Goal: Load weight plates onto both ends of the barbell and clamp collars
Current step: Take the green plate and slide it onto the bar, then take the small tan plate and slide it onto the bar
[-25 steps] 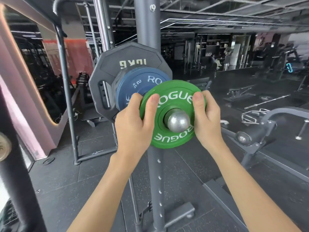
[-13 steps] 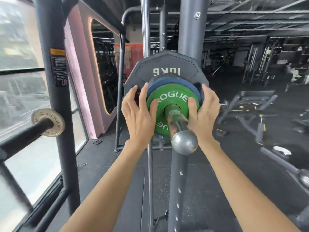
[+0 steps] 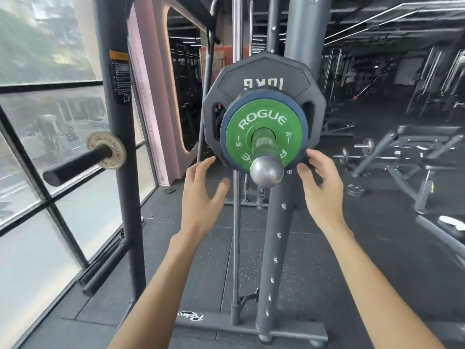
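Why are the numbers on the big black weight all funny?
The big black plate sits rotated on the bar, so its "10KG" reads upside down. The green plate in front reads upright. No collar shows on the sleeve yet.

The chrome barbell sleeve points toward the camera and carries three plates, stacked flush. The black twelve-sided 10 kg plate sits innermost, followed by the blue round plate and the green round 1 kg plate (lettered ROGUE). The left hand and right hand hover, fingers spread, below either side of the stack, gripping nothing. The grey steel rack upright stands behind the sleeve.
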